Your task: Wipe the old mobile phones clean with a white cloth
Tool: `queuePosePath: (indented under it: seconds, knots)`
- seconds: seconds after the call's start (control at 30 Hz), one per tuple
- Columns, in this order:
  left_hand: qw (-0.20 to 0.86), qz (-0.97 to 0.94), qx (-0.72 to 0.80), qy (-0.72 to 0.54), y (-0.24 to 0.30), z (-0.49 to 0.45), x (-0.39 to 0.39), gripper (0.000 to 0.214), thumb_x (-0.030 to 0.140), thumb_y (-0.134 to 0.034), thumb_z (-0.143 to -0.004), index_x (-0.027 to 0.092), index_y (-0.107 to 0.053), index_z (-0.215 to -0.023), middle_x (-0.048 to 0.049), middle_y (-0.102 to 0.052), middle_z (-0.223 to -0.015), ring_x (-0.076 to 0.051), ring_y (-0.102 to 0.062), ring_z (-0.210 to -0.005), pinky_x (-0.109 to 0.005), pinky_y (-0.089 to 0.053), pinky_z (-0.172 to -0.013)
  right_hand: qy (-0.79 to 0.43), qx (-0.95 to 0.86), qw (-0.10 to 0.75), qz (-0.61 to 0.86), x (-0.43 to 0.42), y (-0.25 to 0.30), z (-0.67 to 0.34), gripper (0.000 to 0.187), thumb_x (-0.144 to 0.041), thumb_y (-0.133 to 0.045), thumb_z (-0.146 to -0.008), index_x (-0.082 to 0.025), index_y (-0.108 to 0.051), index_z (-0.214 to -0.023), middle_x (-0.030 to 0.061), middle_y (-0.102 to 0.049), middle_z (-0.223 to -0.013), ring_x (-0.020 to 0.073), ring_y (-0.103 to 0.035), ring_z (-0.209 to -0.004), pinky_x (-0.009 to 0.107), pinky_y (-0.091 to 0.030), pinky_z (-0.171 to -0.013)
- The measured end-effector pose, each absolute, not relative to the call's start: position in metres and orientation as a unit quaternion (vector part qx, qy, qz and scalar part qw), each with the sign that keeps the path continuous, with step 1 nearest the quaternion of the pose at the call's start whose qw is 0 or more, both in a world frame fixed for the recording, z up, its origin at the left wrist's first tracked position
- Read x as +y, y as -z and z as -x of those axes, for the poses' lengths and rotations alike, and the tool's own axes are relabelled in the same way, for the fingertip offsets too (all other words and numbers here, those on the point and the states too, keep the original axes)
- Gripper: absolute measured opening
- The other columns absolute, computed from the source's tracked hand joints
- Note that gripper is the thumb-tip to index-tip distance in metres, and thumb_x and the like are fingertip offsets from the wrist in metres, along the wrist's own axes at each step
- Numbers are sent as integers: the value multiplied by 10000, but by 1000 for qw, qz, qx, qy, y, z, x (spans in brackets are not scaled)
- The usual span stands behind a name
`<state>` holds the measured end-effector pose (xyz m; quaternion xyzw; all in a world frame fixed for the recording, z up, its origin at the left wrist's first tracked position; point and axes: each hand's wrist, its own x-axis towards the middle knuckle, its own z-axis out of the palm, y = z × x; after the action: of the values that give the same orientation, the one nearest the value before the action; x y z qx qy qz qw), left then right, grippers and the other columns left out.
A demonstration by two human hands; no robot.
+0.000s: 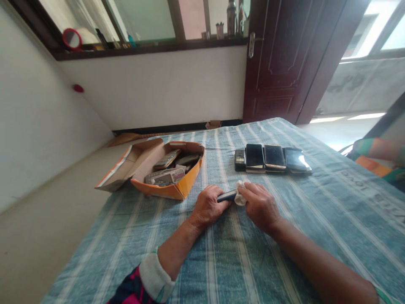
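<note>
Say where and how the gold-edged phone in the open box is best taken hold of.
I'd grip the phone by its two long edges, coming from above. It lies high in the box, its near edge exposed, while the box's walls would likely hinder a low approach. The lid is folded out to the left.

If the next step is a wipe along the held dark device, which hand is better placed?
Probably the right hand: it holds the crumpled white cloth against one end of the dark device, while the left hand grips the other end.
</note>
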<state>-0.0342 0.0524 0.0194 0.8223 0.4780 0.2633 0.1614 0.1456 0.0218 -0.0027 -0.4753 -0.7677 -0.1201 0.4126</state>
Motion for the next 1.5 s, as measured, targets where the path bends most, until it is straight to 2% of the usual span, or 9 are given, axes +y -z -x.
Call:
queuePosePath:
  seconds: [0.4, 0.57, 0.67, 0.83, 0.97, 1.13, 1.27, 1.5]
  knots:
    - [147, -823, 487, -253, -20, 35, 51, 148, 222, -727, -695, 177, -593, -655, 5, -577, -678, -156, -549, -700, -254, -397, -633, 41, -728, 420, 540, 27, 12, -154, 424, -2, -397, -756, -205, -692, -983, 62, -697, -901, 196, -632, -865, 301, -500, -799]
    - [143, -822, 494, -246, -22, 34, 50, 145, 213, -721, -695, 175, -587, -653, 1, -576, -678, -159, -547, -698, -259, -394, -638, 22, -731, 415, 541, 29, 17, -156, 408, -17, -401, -772, -180, -686, -1015, 76, -703, -939, 214, -626, -900, 333, -497, -822]
    - [138, -824, 496, -238, -21, 34, 51, 154, 224, -717, -700, 174, -581, -650, -4, -576, -682, -165, -543, -704, -264, -393, -640, 16, -734, 408, 542, 30, 18, -157, 357, -45, -420, -797, -173, -694, -987, 78, -704, -915, 221, -618, -879, 337, -492, -810]
    - [141, -825, 496, -230, -21, 34, 50, 147, 217, -708, -713, 169, -579, -660, -15, -586, -701, -174, -547, -725, -273, -399, -657, 40, -731, 404, 548, 32, 20, -159, 358, -12, -417, -760, -178, -704, -896, 76, -707, -905, 211, -601, -828, 335, -478, -804]
    - [144, -824, 498, -230, -21, 34, 49, 153, 214, -709, -712, 177, -572, -656, -10, -584, -699, -170, -545, -722, -268, -399, -656, 44, -737, 393, 549, 33, 22, -161, 369, -15, -418, -771, -189, -708, -917, 69, -711, -923, 201, -599, -815, 325, -477, -789]
    - [130, -822, 507, -224, -18, 35, 49, 161, 234, -717, -710, 177, -575, -660, -15, -586, -705, -179, -546, -739, -274, -400, -663, 27, -731, 399, 553, 34, 23, -165, 342, -63, -432, -821, -207, -713, -955, 54, -713, -926, 210, -616, -866, 340, -482, -805]
    - [123, -824, 506, -222, -15, 36, 49, 150, 241, -714, -709, 185, -583, -665, -14, -589, -714, -182, -550, -749, -277, -406, -677, 21, -741, 418, 525, 32, 23, -163, 395, -27, -410, -783, -221, -711, -950, 50, -704, -966, 202, -620, -907, 336, -487, -832]
    - [124, -823, 504, -232, -14, 36, 49, 132, 241, -706, -716, 183, -597, -667, -26, -601, -719, -191, -552, -756, -285, -409, -673, 18, -752, 393, 529, 30, 23, -162, 363, -28, -411, -780, -223, -709, -849, 50, -705, -957, 201, -624, -889, 339, -500, -814]
